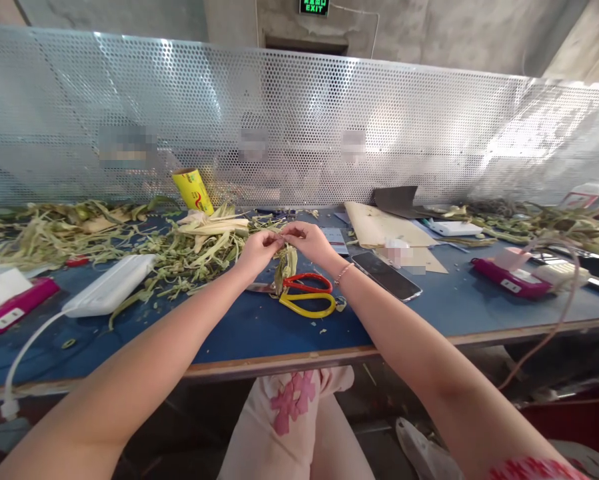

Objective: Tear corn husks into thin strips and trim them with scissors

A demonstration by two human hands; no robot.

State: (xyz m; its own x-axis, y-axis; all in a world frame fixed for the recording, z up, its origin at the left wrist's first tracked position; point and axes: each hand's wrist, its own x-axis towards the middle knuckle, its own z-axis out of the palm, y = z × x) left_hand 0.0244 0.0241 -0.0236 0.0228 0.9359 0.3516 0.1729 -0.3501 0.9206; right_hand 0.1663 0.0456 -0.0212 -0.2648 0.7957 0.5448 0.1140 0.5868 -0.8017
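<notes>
My left hand (260,250) and my right hand (306,239) meet at the middle of the table, fingertips pinched together. Between them they hold a wilted green plant stem (286,265), whose leaves hang down below the fingers. Exactly where each fingertip grips is too small to make out. Under the hanging leaves lies a pair of scissors (306,305) with one red and one yellow handle loop, its blades pointing left. A heap of pale green plant strips (199,250) lies just left of my left hand. To the right of my right wrist is a black phone (389,275).
A yellow cardboard tube (193,190) leans behind the heap. White power strip (110,285) and magenta power sockets (509,277) with cables flank the work area. Brown paper sheets (384,225) lie behind the phone. A perforated metal screen (299,127) borders the table's back.
</notes>
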